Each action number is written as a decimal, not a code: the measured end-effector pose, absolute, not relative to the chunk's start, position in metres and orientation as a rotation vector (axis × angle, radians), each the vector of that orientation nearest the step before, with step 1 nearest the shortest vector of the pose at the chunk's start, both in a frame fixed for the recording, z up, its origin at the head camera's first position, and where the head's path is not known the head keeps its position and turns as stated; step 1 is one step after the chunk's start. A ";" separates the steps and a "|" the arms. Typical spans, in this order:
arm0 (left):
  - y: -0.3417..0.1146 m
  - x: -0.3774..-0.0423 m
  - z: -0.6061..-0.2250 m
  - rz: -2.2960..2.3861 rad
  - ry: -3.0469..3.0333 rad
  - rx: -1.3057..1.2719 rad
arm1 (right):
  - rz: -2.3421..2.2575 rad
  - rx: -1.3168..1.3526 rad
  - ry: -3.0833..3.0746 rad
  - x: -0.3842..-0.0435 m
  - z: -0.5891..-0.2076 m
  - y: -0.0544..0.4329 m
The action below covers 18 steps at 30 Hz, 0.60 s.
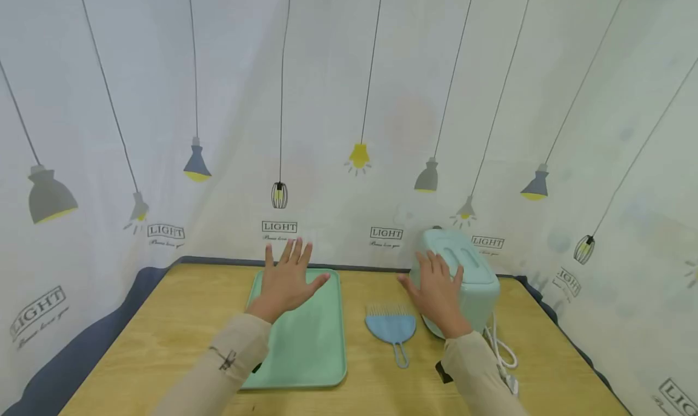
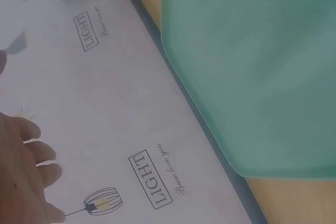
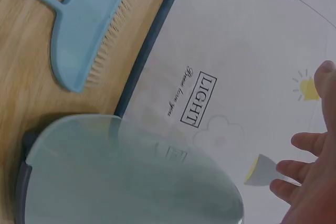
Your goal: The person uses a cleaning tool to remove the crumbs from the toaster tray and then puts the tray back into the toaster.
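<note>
My left hand, fingers spread, is raised over the upper left of a mint-green tray that lies on the wooden table. With its fingers also straight and spread, my right hand is held up in front of a pale mint toaster, overlapping its left side in the head view. Between the tray and the toaster lies a blue brush with pale bristles pointing to the back and a looped handle toward me. In the right wrist view the brush and the toaster's rounded end show. Both hands hold nothing.
A white power cord with its plug hangs beside the toaster on the right. Behind the wooden table stands a pale curtain printed with hanging lamps, and a dark edge runs along the table's back.
</note>
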<state>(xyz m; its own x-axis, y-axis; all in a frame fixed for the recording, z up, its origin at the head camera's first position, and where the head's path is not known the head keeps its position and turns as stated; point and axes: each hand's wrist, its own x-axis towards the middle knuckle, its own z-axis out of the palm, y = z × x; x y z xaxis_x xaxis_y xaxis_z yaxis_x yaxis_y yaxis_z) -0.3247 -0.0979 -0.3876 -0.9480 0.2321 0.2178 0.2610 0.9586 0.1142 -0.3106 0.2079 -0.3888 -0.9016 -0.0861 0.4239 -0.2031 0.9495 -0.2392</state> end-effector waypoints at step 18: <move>-0.039 -0.318 -0.400 -0.269 -2.892 -0.491 | 0.302 0.165 -2.619 -0.305 -0.377 0.240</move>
